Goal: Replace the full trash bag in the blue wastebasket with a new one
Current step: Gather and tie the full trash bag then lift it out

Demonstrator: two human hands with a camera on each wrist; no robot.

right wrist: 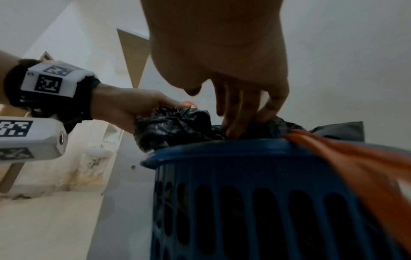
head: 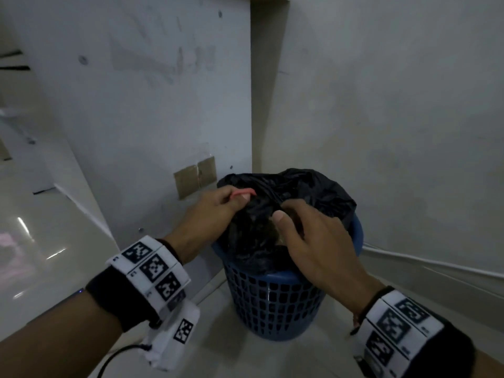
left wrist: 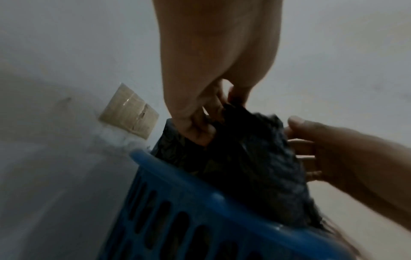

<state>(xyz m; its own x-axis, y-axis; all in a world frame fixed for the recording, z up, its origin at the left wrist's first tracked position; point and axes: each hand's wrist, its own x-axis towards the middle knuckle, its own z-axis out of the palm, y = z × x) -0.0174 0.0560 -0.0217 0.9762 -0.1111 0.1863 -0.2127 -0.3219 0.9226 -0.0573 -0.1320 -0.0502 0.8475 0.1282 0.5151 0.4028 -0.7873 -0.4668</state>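
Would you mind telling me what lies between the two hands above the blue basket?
Only gathered black bag lies between the left hand and right hand, seen best in the head view.

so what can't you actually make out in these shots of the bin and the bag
- Contents of the black trash bag: hidden by its dark plastic in all views.
- Right hand fingertips: buried in the bag folds in the head view.
- Blue wastebasket base: cut off by the bottom edge in both wrist views.
- Orange strip: blurred in the right wrist view, identity unclear.
- Left hand: holds something pink, too small to identify.
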